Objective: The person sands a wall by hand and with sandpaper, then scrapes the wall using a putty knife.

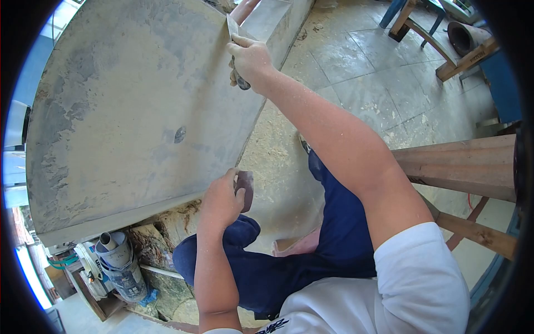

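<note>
My right hand (253, 60) is closed around the dark handle of a putty knife (232, 26), up at the far right corner of a large grey plastered slab (128, 106). The knife's thin metal blade points away from me, by the slab's edge. Lower down, near the slab's closer corner, my left hand (221, 197) grips a flat, dark maroon rectangular piece (245, 192) between thumb and fingers. Patchy grey smears mark the slab's curved left side, and a small dark oval spot (179, 134) shows on its face. Pale dust coats both hands.
Stained buckets (125, 273) stand at the lower left beside rough rock (153, 245). A thick wooden beam (456, 165) juts in from the right. Beyond it, wooden legs (425, 42) and a round pipe-like object (467, 38) rest on the dusty tiled floor (356, 72).
</note>
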Motion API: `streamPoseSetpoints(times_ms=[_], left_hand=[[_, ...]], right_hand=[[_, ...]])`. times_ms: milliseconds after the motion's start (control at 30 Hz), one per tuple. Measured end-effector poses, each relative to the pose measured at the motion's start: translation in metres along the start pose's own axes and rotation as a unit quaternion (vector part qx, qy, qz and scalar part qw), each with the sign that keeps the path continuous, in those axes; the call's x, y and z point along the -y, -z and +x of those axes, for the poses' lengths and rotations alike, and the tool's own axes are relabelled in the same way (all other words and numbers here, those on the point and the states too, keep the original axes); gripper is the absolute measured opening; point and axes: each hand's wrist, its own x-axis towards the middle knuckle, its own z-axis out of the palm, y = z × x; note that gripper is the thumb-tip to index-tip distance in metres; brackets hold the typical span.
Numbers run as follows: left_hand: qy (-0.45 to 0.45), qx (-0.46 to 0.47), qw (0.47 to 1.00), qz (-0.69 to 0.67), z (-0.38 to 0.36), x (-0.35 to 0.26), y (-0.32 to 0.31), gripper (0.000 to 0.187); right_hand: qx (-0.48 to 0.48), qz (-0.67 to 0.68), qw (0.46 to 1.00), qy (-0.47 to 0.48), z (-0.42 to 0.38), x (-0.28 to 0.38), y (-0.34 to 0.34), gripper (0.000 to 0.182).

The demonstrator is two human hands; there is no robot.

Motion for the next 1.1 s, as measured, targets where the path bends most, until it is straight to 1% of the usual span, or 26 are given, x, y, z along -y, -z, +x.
streamPoseSetpoints(times_ms=[67, 133, 200, 233, 267, 300, 367, 400, 433, 500, 600, 700, 733, 767, 833, 967, 1033, 1067, 1100], left_hand=[[-0.003, 0.002, 1.000, 0.007, 0.003, 0.003, 0.004, 0.036], [-0.023, -0.036, 0.999, -0.006, 0.004, 0.007, -0.005, 0.037], [-0.018, -0.013, 1.000, 0.005, 0.005, 0.006, -0.003, 0.037], [-0.008, 0.007, 1.000, 0.016, 0.005, 0.006, -0.002, 0.037], [-0.007, 0.006, 1.000, 0.015, 0.005, 0.006, -0.003, 0.037], [-0.003, -0.001, 1.000, 0.003, 0.004, 0.008, -0.003, 0.037], [0.004, -0.014, 1.000, -0.004, 0.002, 0.011, 0.001, 0.037], [0.022, 0.000, 1.000, -0.005, 0.000, 0.011, 0.002, 0.037], [0.039, 0.015, 0.999, -0.007, -0.001, 0.011, 0.003, 0.038], [0.042, 0.014, 0.999, -0.005, -0.004, 0.019, 0.001, 0.038], [0.036, 0.004, 0.999, 0.000, -0.007, 0.029, -0.001, 0.038], [0.020, -0.016, 1.000, 0.003, -0.010, 0.032, -0.007, 0.038], [0.004, -0.031, 0.999, 0.010, -0.011, 0.033, -0.005, 0.038], [0.002, -0.035, 0.999, 0.008, -0.009, 0.035, -0.004, 0.038], [-0.005, -0.004, 1.000, 0.003, -0.009, 0.037, -0.009, 0.039], [-0.022, -0.005, 1.000, 0.018, -0.009, 0.029, -0.011, 0.040], [-0.010, -0.004, 1.000, 0.001, -0.009, 0.021, -0.006, 0.039], [-0.011, -0.008, 1.000, 0.001, -0.010, 0.020, -0.006, 0.039], [-0.011, -0.003, 1.000, 0.006, -0.012, 0.022, -0.008, 0.039]], right_hand=[[0.012, -0.011, 1.000, 0.015, -0.011, -0.010, -0.008, 0.045], [0.025, -0.021, 0.999, 0.001, -0.019, -0.014, -0.009, 0.044], [0.030, -0.029, 0.999, -0.009, -0.015, -0.021, -0.008, 0.044], [0.004, -0.035, 0.999, 0.017, -0.001, -0.028, -0.011, 0.042], [-0.020, -0.040, 0.998, 0.043, 0.011, -0.037, -0.013, 0.041], [-0.018, -0.037, 0.998, 0.042, 0.012, -0.032, -0.015, 0.041], [-0.091, -0.047, 0.995, -0.004, 0.015, -0.021, -0.017, 0.030], [-0.076, -0.047, 0.995, -0.039, 0.005, -0.006, -0.016, 0.042], [-0.073, -0.046, 0.995, -0.040, 0.000, -0.008, -0.014, 0.042], [-0.002, -0.106, 0.994, -0.015, -0.004, -0.014, -0.013, 0.047], [-0.015, -0.110, 0.994, 0.011, 0.000, -0.016, -0.022, 0.049], [-0.026, -0.086, 0.996, 0.009, 0.012, -0.006, -0.014, 0.047], [-0.014, -0.069, 0.998, -0.007, 0.007, -0.005, -0.014, 0.046], [-0.013, -0.071, 0.997, -0.003, 0.006, -0.003, -0.011, 0.046], [0.046, -0.126, 0.991, -0.019, 0.002, -0.002, 0.000, 0.046], [0.049, -0.151, 0.987, 0.002, 0.007, -0.013, 0.007, 0.046], [0.037, -0.090, 0.995, -0.007, -0.002, -0.014, -0.006, 0.046], [0.039, -0.090, 0.995, -0.004, 0.000, -0.011, -0.009, 0.046], [0.014, -0.083, 0.996, -0.005, 0.004, -0.011, -0.011, 0.047]])
